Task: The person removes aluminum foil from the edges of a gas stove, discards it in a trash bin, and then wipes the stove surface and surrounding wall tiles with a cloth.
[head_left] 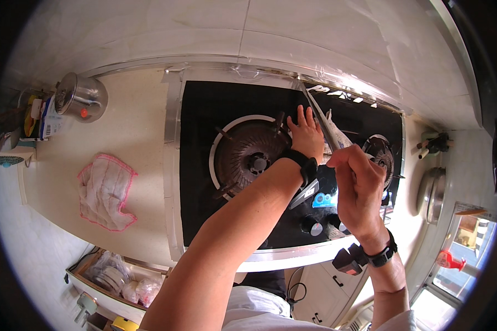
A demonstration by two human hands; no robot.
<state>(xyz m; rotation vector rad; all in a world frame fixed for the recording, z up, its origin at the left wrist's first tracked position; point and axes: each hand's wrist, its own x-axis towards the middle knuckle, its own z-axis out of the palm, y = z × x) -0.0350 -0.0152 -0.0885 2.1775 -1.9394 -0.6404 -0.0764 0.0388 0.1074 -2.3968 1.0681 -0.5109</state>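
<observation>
My right hand pinches the near end of a long, greyish strip of tape. The strip slants up to the back edge of the black glass gas hob. Beside it lies a pale, speckled, crumpled piece; whether it belongs to the strip I cannot tell. My left hand rests with spread fingers on the hob, just left of the strip and right of the large burner. White torn scraps line the hob's back edge. Silvery tape borders its left side.
On the left counter are a cloth with pink edging and a steel pot. A smaller burner and a round metal lid or pan are on the right. An open drawer juts out at lower left.
</observation>
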